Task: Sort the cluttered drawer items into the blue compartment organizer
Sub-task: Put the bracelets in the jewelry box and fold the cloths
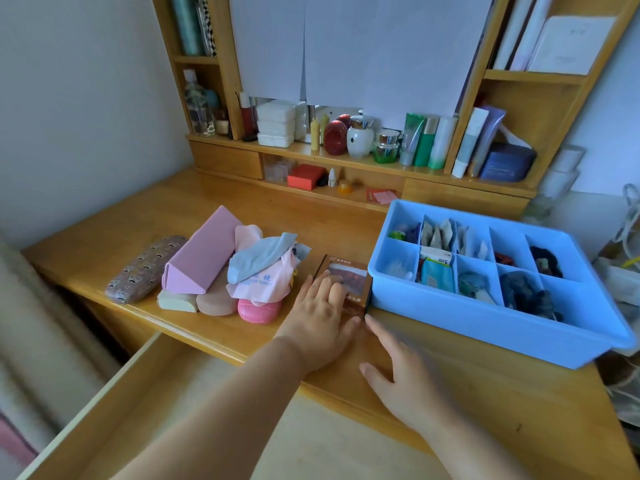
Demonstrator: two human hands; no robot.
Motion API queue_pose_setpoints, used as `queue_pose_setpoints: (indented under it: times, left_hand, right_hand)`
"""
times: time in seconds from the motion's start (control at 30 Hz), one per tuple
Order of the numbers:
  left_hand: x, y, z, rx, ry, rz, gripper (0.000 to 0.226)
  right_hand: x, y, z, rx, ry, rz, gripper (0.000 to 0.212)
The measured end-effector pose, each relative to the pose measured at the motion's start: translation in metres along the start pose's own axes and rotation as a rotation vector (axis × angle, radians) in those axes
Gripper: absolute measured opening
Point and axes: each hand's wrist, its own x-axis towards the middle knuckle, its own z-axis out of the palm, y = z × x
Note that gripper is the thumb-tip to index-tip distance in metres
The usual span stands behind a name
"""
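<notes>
From the head camera, your left hand (323,308) lies flat with straight fingers on the brown box (346,280), which sits on the desk (242,202) touching the left wall of the blue organizer (485,317). Your right hand (403,372) hovers just beside the box's near corner, fingers spread and relaxed, holding nothing.

The box looks like stiff, light card with a glossy window, so it may slip under flat fingers; judge it best pinched across its 2 long edges. The cloths (263,268) stacked to the left look soft and floppy and want a gathered hold.

Your left hand covers the box's near half, its print is too small to read, and the right hand is motion-blurred. The organizer's dark contents are hard to identify.
</notes>
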Motion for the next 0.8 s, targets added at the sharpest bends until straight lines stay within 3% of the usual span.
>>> queue_pose_setpoints:
  times: [0.07, 0.13, 0.2, 0.27, 0.33, 0.47, 0.53, 0.7, 0.73, 0.8]
  left_hand:
    - [0.005, -0.002, -0.008, -0.019, 0.012, 0.027, 0.044]
    - [0.003, -0.013, -0.018, -0.068, 0.223, 0.038, 0.049]
    - [0.003, -0.033, -0.029, -0.034, 0.384, -0.16, 0.068]
    - [0.003, -0.057, -0.037, 0.002, 0.292, -0.411, 0.079]
    - [0.006, -0.077, -0.037, -0.066, 0.158, -0.536, 0.075]
    - [0.018, -0.095, -0.037, -0.112, 0.179, -0.478, 0.038]
    - [0.026, -0.096, -0.043, -0.182, 0.22, -0.511, 0.036]
    - [0.012, -0.075, -0.095, -0.546, 0.509, -0.518, 0.024]
    - [0.002, -0.066, -0.106, -0.689, 0.522, -0.533, 0.024]
    - [-0.028, -0.041, -0.119, -1.099, 0.367, -0.553, 0.016]
  right_hand:
    - [-0.001, -0.001, 0.0, -0.007, 0.003, 0.01, 0.063]
    - [-0.002, -0.002, -0.001, 0.002, 0.007, 0.017, 0.06]
    - [-0.002, -0.003, -0.002, 0.005, 0.027, 0.031, 0.058]
    - [-0.001, -0.004, -0.002, 0.001, 0.049, 0.053, 0.056]
    - [-0.002, -0.005, -0.001, -0.008, 0.051, 0.063, 0.055]
    - [-0.003, -0.004, -0.002, 0.046, 0.043, 0.077, 0.056]
    - [-0.003, -0.004, -0.003, 0.064, 0.038, 0.078, 0.055]
    - [-0.008, -0.01, -0.014, 0.222, -0.009, 0.131, 0.05]
    - [-0.012, -0.013, -0.018, 0.282, -0.008, 0.145, 0.048]
    - [-0.023, -0.025, -0.024, 0.456, 0.019, 0.165, 0.041]
